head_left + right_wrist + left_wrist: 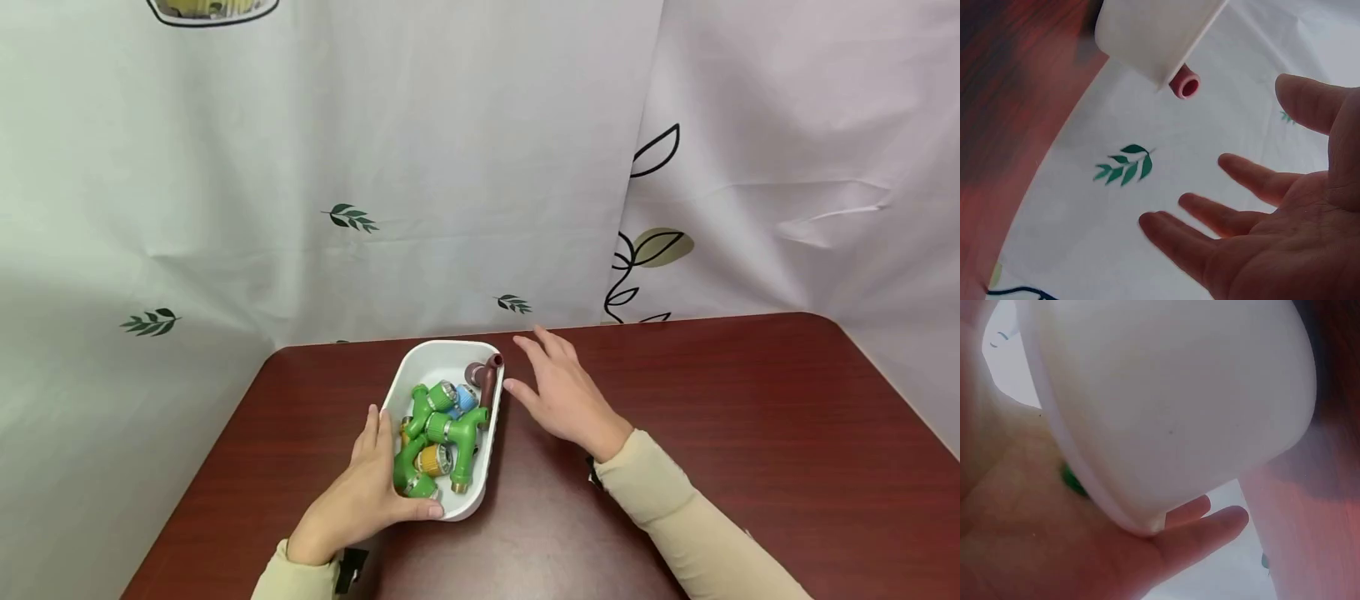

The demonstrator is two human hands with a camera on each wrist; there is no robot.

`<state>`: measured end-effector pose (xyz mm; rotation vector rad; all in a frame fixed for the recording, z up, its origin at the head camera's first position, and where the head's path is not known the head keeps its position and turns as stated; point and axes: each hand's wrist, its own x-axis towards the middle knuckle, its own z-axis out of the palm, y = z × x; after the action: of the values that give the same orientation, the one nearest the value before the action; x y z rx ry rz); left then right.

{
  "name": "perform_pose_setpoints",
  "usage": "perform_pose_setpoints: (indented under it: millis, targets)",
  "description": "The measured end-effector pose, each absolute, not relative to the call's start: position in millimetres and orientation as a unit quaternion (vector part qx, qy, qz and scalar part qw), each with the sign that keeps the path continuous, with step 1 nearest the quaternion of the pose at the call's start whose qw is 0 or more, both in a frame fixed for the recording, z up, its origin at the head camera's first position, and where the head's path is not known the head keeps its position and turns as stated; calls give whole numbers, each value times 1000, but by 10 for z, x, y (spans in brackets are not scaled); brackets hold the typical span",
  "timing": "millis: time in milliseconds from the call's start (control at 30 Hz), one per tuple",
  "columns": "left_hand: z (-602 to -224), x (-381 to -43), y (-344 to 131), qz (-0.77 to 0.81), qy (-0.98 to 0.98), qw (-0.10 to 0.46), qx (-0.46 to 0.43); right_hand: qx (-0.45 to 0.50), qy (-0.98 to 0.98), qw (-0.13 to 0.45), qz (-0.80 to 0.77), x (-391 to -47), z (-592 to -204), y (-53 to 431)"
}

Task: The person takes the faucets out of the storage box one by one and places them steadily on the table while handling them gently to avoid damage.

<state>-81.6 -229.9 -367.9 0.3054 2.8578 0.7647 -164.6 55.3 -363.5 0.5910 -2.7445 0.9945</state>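
A white plastic tub (438,357) stands on the table, holding several small taps. Green taps (463,442) lie on top, with a yellow tap (433,461), a blue tap (467,398) and a brown tap (488,387) among them. The brown one's spout pokes over the far right rim. My left hand (358,498) rests along the tub's left side with straight fingers, its thumb lying across the near rim. In the left wrist view the palm touches the rim. To the right of the tub, apart from it, my right hand (566,396) hovers with spread fingers, holding nothing.
The dark red table (750,417) reaches out on both sides of the tub. Behind it hangs a white cloth (450,167) printed with leaves, meeting the table's back edge. Another stretch of cloth borders the left side.
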Motion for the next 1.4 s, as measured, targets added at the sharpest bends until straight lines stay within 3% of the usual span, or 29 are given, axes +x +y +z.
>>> perform_pose_setpoints:
  millis: [933, 1400]
  targets:
    - [-3723, -868, -2345, 272, 953, 118, 61, 312, -905, 73, 280, -1927, -3944, 264]
    - [-3704, -890, -2322, 279, 951, 115, 60, 326, -883, 152, 301, -1925, -3902, 266]
